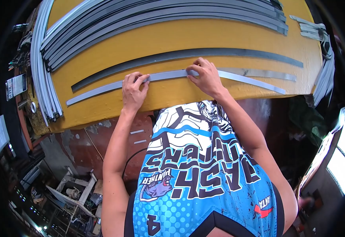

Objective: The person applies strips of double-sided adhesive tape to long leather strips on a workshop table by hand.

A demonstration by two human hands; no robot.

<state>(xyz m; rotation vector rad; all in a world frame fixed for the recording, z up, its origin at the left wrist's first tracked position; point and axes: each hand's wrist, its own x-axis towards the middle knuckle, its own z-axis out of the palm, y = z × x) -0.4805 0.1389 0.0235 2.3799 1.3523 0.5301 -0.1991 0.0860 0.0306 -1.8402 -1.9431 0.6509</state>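
Observation:
A long light grey strip (166, 75) lies across the yellow tabletop near its front edge, slightly bowed. My left hand (134, 91) pinches it left of the middle between thumb and fingers. Farther right, my right hand (206, 79) grips the same strip with curled fingers; part of the strip is hidden under that hand. Just beyond both hands, a darker grey strip (172, 56) lies in a shallow curve, touched by neither. Another pale grey strip (259, 73) shows behind the right end of the held one, its left part hidden by my right hand.
Stacked dark grey strips (160, 25) cover the back of the yellow table (101, 51). Bundles of pale strips (42, 63) hang over the left edge, and more strips (324, 59) droop over the right corner. A wooden frame (75, 189) stands on the floor at lower left.

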